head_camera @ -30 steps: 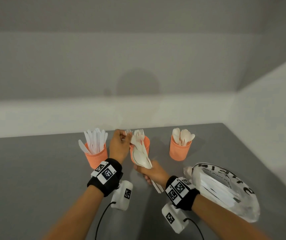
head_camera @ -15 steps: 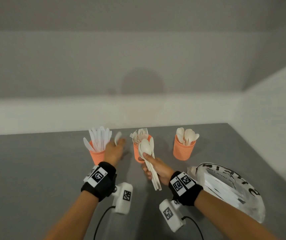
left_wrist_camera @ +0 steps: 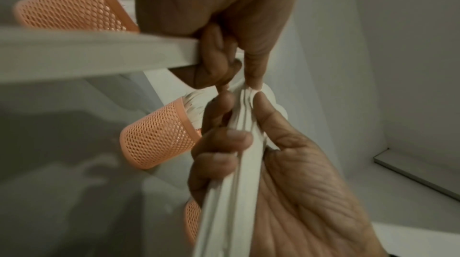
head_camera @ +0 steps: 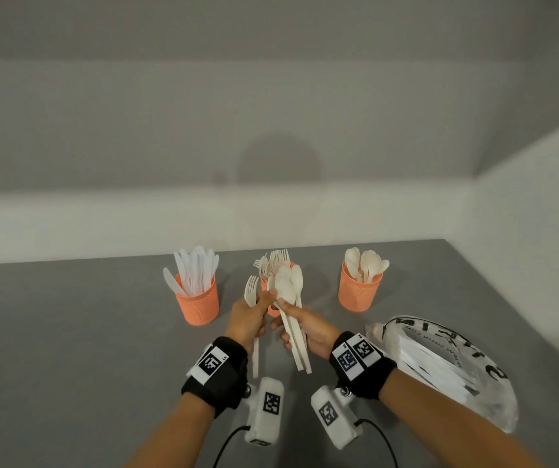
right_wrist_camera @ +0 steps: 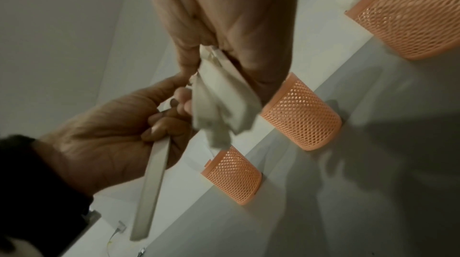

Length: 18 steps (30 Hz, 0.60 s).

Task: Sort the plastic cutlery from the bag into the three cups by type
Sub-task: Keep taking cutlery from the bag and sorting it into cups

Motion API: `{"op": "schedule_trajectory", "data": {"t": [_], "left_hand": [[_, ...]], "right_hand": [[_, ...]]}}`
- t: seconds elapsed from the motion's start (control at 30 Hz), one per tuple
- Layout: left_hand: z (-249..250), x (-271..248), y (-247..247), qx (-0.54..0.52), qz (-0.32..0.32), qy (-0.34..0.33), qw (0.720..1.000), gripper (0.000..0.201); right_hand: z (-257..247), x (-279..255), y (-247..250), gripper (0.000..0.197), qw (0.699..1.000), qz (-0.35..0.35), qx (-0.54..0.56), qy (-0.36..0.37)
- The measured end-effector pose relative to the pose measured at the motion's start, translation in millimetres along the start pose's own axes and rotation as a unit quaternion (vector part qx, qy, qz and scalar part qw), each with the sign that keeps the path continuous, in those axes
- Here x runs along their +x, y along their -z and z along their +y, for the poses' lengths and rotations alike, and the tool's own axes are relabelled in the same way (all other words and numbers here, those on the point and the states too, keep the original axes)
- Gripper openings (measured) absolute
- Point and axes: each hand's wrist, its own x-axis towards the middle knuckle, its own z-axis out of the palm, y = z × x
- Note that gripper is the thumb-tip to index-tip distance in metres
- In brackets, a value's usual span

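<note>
Three orange mesh cups stand in a row: the knife cup [head_camera: 198, 304] on the left, the fork cup [head_camera: 264, 285] in the middle, half hidden behind my hands, and the spoon cup [head_camera: 359, 293] on the right. My left hand [head_camera: 260, 300] grips a white fork [head_camera: 251, 292], tines up, while its fingertips touch the bundle. My right hand [head_camera: 286, 320] grips a bundle of white spoons [head_camera: 287, 287] by the handles, just in front of the fork cup. In the wrist views the fork handle [left_wrist_camera: 99, 50] [right_wrist_camera: 151, 182] and the bundle [left_wrist_camera: 231, 182] [right_wrist_camera: 224, 101] sit in curled fingers.
A clear printed plastic bag [head_camera: 440, 363] with more white cutlery lies on the grey table [head_camera: 68, 332] at the right, beside my right forearm. White walls close the table's back and right sides.
My left hand has come back from the knife cup to the bundle and now holds a fork. My right hand has kept the spoon bundle upright in nearly the same place.
</note>
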Motion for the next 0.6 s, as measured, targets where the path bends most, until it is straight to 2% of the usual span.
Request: {"op": "schedule_trajectory", "data": {"t": [0.23, 0.3, 0.47, 0.6], "left_hand": [[-7.1, 5.2, -5.3, 0.000, 0.049, -0.013, 0.999, 0.020], [-8.8, 7.1, -6.3, 0.015, 0.067, -0.029, 0.997, 0.023], [-12.4, 13.1, -11.7, 0.039, 0.133, -0.078, 0.987, 0.031], [-8.5, 18.8, -11.9, 0.050, 0.174, -0.100, 0.978, 0.037]], "right_hand": [[-2.1, -2.3, 6.6, 0.023, 1.000, 0.001, 0.003, 0.018], [-2.2, -2.7, 7.5, 0.019, 1.000, 0.000, -0.002, 0.028], [-3.8, -3.3, 3.9, 0.025, 0.997, -0.006, -0.043, 0.059], [-0.4, -2.0, 3.4, 0.020, 0.996, 0.006, -0.058, 0.074]]}}
